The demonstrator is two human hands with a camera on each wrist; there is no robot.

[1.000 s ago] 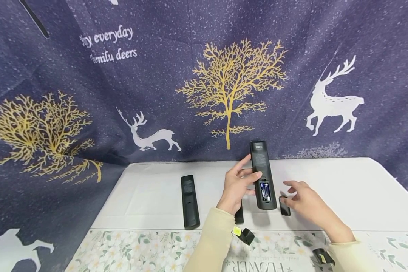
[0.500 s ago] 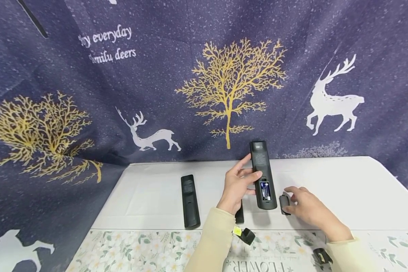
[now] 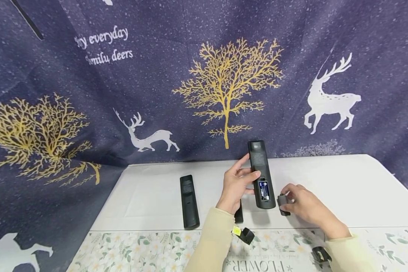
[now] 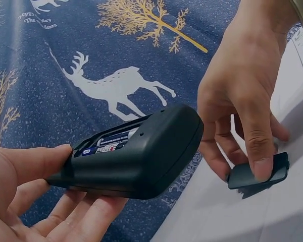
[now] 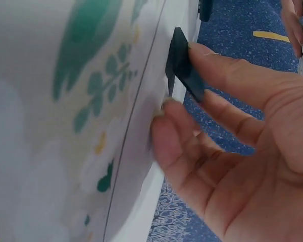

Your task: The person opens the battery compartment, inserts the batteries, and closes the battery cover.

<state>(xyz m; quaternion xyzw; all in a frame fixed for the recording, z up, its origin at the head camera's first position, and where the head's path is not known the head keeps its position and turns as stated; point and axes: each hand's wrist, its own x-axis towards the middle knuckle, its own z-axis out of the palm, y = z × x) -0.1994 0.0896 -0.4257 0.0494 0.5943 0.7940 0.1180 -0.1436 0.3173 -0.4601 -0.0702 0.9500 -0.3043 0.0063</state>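
Observation:
My left hand grips a black remote control, its back turned up and its battery bay uncovered. Two blue-and-silver batteries lie side by side in that bay. Just to the right, my right hand pinches a small black battery cover between thumb and fingers. In the left wrist view the cover is tilted, close over the white table with a dark shadow below it. The right wrist view shows the thumb on one face of the cover, with other fingers curled near the table.
A second black remote lies on the white table to the left. Another dark object is mostly hidden behind my left hand. Small black devices sit by the sleeves. A dark blue printed curtain hangs behind the table.
My right hand has closed its fingers on the battery cover, which has tilted and shifted slightly. The left hand and the remote have stayed nearly still.

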